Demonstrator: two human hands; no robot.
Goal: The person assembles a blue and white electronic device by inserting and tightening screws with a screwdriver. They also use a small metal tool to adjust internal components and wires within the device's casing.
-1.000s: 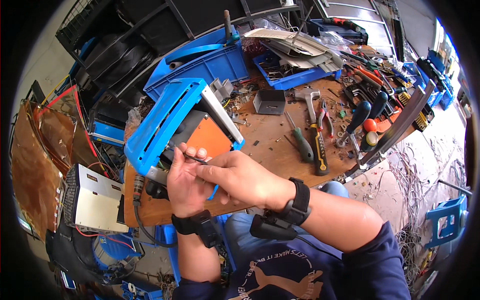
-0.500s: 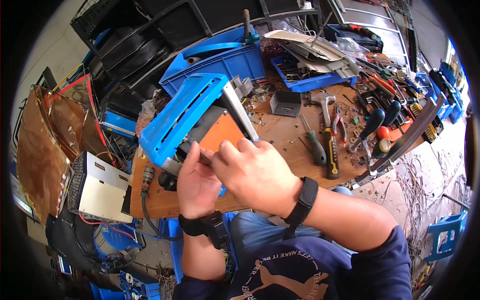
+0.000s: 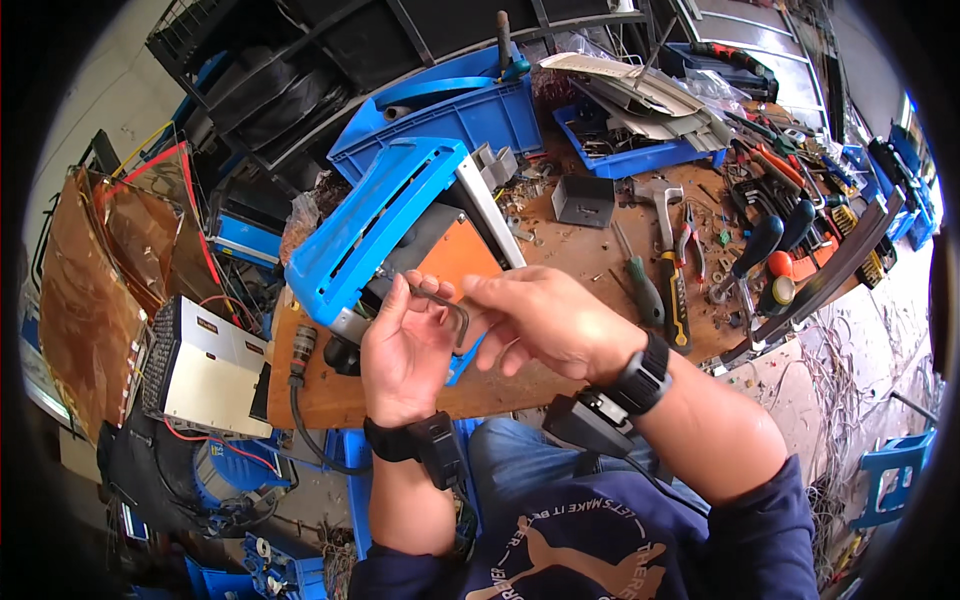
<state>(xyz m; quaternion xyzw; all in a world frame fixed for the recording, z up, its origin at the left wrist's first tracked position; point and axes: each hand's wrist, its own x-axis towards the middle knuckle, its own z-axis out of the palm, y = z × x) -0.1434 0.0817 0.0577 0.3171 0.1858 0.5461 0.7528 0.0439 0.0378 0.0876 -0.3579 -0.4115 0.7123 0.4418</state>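
Dark and slim, the L-shaped rod sits near the centre of the frame. I see the left hand pinching it, while the right hand hangs close beside, thumb and fingers parted.

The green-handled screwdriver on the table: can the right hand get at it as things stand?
Probably yes: the green-handled screwdriver lies to the right of the right hand with nothing on top of it; the hammer beside it doesn't seem to block it.
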